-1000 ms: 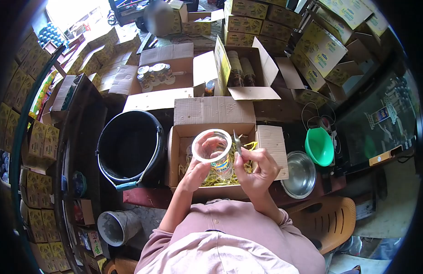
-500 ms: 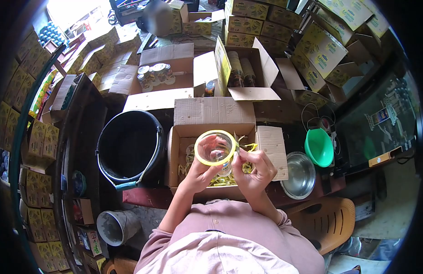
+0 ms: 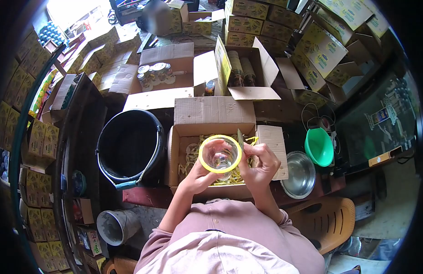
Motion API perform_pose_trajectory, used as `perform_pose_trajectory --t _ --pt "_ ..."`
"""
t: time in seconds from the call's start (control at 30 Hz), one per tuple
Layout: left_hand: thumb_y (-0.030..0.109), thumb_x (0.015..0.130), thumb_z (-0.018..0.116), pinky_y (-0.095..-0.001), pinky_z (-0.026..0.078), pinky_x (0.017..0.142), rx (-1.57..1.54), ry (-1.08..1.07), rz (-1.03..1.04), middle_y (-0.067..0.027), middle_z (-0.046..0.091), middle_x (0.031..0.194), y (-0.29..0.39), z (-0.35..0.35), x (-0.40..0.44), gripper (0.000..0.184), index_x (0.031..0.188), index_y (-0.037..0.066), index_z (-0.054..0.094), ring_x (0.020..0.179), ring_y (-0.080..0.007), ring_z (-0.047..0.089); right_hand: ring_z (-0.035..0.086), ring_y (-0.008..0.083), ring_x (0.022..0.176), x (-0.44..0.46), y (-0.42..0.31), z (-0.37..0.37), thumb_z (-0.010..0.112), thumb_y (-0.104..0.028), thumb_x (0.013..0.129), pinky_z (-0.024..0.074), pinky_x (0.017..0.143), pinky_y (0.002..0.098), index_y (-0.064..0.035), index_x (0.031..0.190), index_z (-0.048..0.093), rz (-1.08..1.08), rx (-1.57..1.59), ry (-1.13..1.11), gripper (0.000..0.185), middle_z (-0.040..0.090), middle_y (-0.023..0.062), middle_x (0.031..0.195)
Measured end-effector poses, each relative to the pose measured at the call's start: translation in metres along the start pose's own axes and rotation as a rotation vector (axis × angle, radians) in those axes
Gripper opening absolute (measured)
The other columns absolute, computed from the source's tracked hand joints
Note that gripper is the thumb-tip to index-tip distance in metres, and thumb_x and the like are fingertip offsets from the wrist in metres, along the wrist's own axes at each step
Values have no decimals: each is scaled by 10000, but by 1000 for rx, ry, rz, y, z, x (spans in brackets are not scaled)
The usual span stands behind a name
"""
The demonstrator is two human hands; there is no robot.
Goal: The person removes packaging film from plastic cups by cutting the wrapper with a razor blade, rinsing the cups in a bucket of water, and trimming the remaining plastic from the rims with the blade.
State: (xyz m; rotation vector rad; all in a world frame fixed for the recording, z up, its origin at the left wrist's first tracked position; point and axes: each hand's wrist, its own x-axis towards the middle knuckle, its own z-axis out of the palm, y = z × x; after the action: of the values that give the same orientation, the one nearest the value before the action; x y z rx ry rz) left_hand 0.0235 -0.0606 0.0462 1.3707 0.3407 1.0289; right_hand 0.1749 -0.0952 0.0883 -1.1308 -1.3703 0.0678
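A clear jar [image 3: 222, 160] with a yellow rim is tilted toward me above an open cardboard box [image 3: 214, 111]. My left hand [image 3: 196, 179] is closed around the jar's left side and underside. In my right hand [image 3: 260, 168], pinched between thumb and fingers, is a thin knife blade [image 3: 240, 138] pointing upward at the rim's right edge; its handle is hidden. Curled yellow strips [image 3: 187, 165] lie in the box below, and one loop shows beyond my right fingers.
Left of the box stands a black bucket [image 3: 129, 146] with a wire handle. A metal bowl [image 3: 299, 176] and a green basin [image 3: 319, 147] are at the right. Behind, one open carton [image 3: 167, 54] holds several jars, another [image 3: 255, 93] holds stacked cups. A grey bucket [image 3: 118, 227] sits lower left.
The jar has shifted slightly right and down, with its opening turned more toward me. My right hand has moved a little right, and the blade now shows more clearly beside the rim.
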Motion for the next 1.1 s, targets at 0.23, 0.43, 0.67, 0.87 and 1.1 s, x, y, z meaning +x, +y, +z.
perform_pose_trajectory --t 0.23,0.43,0.67,0.87,1.1 --pt "283 807 597 -347 429 875 -473 81 -25 -126 447 1164 -14 -6 3 632 1300 55 274 1070 -205 470 575 91 593 -3 7 -5 668 54 686 460 551 201 -13 804 625 109 106 88 142 582 47 663" --pt "414 811 579 -403 461 851 -680 122 -48 -138 473 1124 -10 -17 0 658 1278 48 296 1028 -231 506 545 57 645 -25 74 -3 670 39 725 439 584 168 -27 955 610 569 431 -52 246 581 8 711" --pt "25 722 643 -297 397 864 -181 199 3 -117 460 1124 -1 -15 -2 633 1254 50 300 1040 -176 467 622 294 677 -70 120 -1 564 52 656 506 672 382 -151 1307 391 388 -518 -935 703 625 168 744" --pt "7 650 723 -310 390 902 168 155 79 -101 471 1132 -7 -19 1 706 1227 57 320 1055 -178 474 626 203 644 -37 98 -26 624 16 660 508 628 290 -85 1213 501 673 8 -815 575 641 133 762" --pt "134 667 656 -319 363 925 -111 201 7 -107 488 1127 -5 -18 4 652 1239 23 361 1057 -183 482 584 136 580 -52 124 -27 623 41 711 477 546 244 -17 890 646 122 -458 -494 189 594 89 723"
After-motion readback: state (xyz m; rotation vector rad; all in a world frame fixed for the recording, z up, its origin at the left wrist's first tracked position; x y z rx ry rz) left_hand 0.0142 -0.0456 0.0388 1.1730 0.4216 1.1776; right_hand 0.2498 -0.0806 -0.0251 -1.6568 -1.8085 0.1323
